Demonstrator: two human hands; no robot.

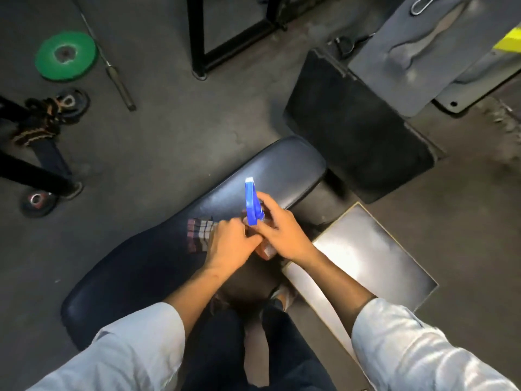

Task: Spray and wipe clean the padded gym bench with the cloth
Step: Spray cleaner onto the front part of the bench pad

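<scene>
A dark padded gym bench (158, 258) runs diagonally from lower left to upper right. Over its middle I hold a spray bottle with a blue trigger head (251, 201), its white nozzle pointing toward the far end of the pad. My right hand (282, 230) grips the bottle at the neck below the trigger. My left hand (231, 244) is closed against the bottle's lower body. A checked cloth (198, 234) lies on the bench just left of my left hand, partly hidden by it.
A green weight plate (66, 55) and a barbell bar (118, 83) lie on the floor at upper left. Small plates (39, 204) and a black frame stand at left. A black pad (355, 122) and a metal plate (366, 249) sit to the right.
</scene>
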